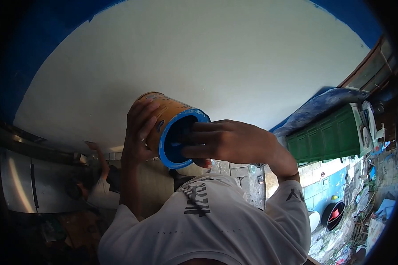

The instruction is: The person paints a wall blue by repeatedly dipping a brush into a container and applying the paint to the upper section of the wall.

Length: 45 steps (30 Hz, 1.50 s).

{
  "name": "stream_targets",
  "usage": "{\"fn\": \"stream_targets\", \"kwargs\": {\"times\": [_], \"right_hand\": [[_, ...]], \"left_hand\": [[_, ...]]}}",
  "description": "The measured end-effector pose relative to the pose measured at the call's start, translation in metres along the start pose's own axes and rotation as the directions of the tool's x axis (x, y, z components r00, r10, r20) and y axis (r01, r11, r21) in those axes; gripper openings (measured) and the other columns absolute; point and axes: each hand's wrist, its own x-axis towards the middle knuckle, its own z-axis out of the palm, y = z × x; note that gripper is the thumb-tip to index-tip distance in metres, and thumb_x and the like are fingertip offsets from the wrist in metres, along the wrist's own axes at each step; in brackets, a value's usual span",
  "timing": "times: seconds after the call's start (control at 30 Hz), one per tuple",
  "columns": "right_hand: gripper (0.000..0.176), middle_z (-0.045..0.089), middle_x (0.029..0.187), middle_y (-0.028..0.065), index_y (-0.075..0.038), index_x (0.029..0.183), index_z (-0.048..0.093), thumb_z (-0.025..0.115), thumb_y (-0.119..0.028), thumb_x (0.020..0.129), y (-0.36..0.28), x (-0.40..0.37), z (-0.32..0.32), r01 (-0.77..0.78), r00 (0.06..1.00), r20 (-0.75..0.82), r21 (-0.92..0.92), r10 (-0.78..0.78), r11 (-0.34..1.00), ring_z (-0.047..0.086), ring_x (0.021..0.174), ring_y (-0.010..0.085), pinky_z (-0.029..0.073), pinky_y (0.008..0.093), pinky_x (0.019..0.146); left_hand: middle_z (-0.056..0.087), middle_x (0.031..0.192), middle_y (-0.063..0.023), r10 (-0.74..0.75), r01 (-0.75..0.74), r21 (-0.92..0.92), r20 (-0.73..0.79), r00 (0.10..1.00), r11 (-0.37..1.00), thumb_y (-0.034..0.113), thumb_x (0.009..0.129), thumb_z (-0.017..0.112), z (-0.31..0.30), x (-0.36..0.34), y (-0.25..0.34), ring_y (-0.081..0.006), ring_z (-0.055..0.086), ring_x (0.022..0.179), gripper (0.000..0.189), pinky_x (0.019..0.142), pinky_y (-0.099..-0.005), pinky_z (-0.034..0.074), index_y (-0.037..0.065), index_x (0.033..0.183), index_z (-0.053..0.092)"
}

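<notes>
Held tilted, mouth sideways: orange paint can [170, 115], clasped round its wall by left hand [136, 137], fingers [142, 115] wrapped tight. Reached into the blue-rimmed mouth with right hand [229, 141]; fingertips hidden inside, grasp impossible to tell. Could spill onto white shirt [216, 216] below the fingers if tipped further or gripped loosely

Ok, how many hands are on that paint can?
2. The left hand wraps the orange side of the paint can; the right hand has its fingers in the blue-rimmed mouth. Any hand behind the can would be hidden.
</notes>
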Motion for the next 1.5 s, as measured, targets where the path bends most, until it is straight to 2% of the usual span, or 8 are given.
{"fn": "stream_targets", "kwargs": {"times": [0.23, 0.47, 0.53, 0.67, 0.9, 1.07, 1.27, 1.5], "right_hand": [[0.041, 0.072, 0.114, 0.0118, -0.006, 0.123, 0.069, 0.075, -0.011, 0.083, 0.009, 0.004, 0.005, -0.081, 0.995, 0.056, 0.036, 0.079, 0.996, 0.073, 0.108, 0.0267, 0.064, 0.0408, 0.086], [0.021, 0.08, 0.107, 0.0088, -0.007, 0.11, 0.076, 0.082, -0.011, 0.091, 0.016, -0.043, -0.016, -0.154, 0.876, -0.384, 0.349, 0.291, 0.924, 0.079, 0.094, 0.0255, 0.064, 0.035, 0.083], [0.02, 0.08, 0.103, 0.0115, 0.0, 0.108, 0.075, 0.081, -0.008, 0.091, 0.018, -0.053, -0.013, -0.123, 0.74, -0.53, 0.497, 0.413, 0.859, 0.079, 0.088, 0.0219, 0.064, 0.0342, 0.08], [0.016, 0.073, 0.089, 0.0151, 0.007, 0.104, 0.068, 0.071, -0.008, 0.101, 0.019, -0.057, -0.006, -0.06, 0.378, -0.59, 0.753, 0.713, 0.655, 0.076, 0.075, 0.0226, 0.064, 0.0332, 0.069], [0.034, 0.068, 0.095, 0.0151, 0.008, 0.11, 0.064, 0.067, -0.026, 0.105, 0.04, -0.071, 0.018, -0.062, 0.093, -0.493, 0.864, 0.865, 0.499, 0.073, 0.074, 0.0227, 0.064, 0.0353, 0.066], [0.034, 0.069, 0.095, 0.0165, 0.008, 0.11, 0.064, 0.066, -0.026, 0.106, 0.034, -0.077, 0.025, -0.06, 0.113, -0.468, 0.877, 0.876, 0.477, 0.073, 0.074, 0.0233, 0.065, 0.0357, 0.066], [0.027, 0.073, 0.1, 0.0201, 0.008, 0.109, 0.065, 0.068, -0.018, 0.105, 0.01, -0.069, 0.015, -0.101, 0.242, -0.622, 0.747, 0.745, 0.657, 0.075, 0.079, 0.0245, 0.067, 0.0366, 0.07], [0.025, 0.074, 0.104, 0.0224, 0.009, 0.111, 0.065, 0.068, -0.015, 0.105, 0.002, -0.064, 0.016, -0.136, 0.329, -0.634, 0.701, 0.7, 0.7, 0.076, 0.082, 0.0252, 0.067, 0.0382, 0.077]], "left_hand": [[0.049, 0.159, -0.0134, 0.03, -0.03, 0.011, 0.008, 1.0, 0.999, 0.048, 0.069, 0.094, 0.002, 0.008, 0.002, -0.0402, 0.041, 0.15, 0.108, 0.124, -0.0617, 0.029, 0.022, 0.158, 0.038], [0.046, 0.16, -0.0107, -0.207, 0.204, -0.127, -0.018, 0.978, 0.971, 0.034, 0.052, 0.105, 0.03, 0.014, 0.012, -0.0364, 0.04, 0.151, 0.129, 0.124, -0.0549, 0.036, 0.019, 0.16, 0.035], [0.042, 0.162, -0.0079, -0.416, 0.41, -0.172, 0.0, 0.909, 0.896, 0.029, 0.046, 0.107, 0.035, 0.013, 0.018, -0.0343, 0.038, 0.151, 0.139, 0.124, -0.0517, 0.038, 0.019, 0.162, 0.032], [0.038, 0.163, -0.0132, -0.501, 0.486, -0.236, -0.003, 0.865, 0.841, 0.03, 0.05, 0.107, 0.043, 0.01, 0.02, -0.0343, 0.042, 0.15, 0.14, 0.123, -0.0523, 0.041, 0.013, 0.163, 0.026], [0.038, 0.162, -0.0156, -0.501, 0.495, -0.234, 0.038, 0.864, 0.837, 0.031, 0.053, 0.107, 0.05, 0.011, 0.03, -0.0355, 0.043, 0.149, 0.139, 0.122, -0.0528, 0.041, 0.011, 0.163, 0.024], [0.037, 0.161, -0.0143, -0.506, 0.495, -0.294, 0.044, 0.862, 0.818, 0.032, 0.054, 0.106, 0.057, 0.015, 0.03, -0.0346, 0.041, 0.149, 0.137, 0.123, -0.0534, 0.04, 0.012, 0.162, 0.025], [0.037, 0.161, -0.0124, -0.472, 0.473, -0.233, 0.061, 0.879, 0.85, 0.032, 0.055, 0.106, 0.056, 0.021, 0.032, -0.0346, 0.04, 0.149, 0.135, 0.123, -0.0532, 0.041, 0.016, 0.163, 0.025], [0.036, 0.161, -0.0133, -0.508, 0.513, -0.216, 0.083, 0.858, 0.831, 0.033, 0.055, 0.106, 0.055, 0.02, 0.029, -0.0355, 0.039, 0.15, 0.136, 0.123, -0.054, 0.041, 0.016, 0.163, 0.025]]}}
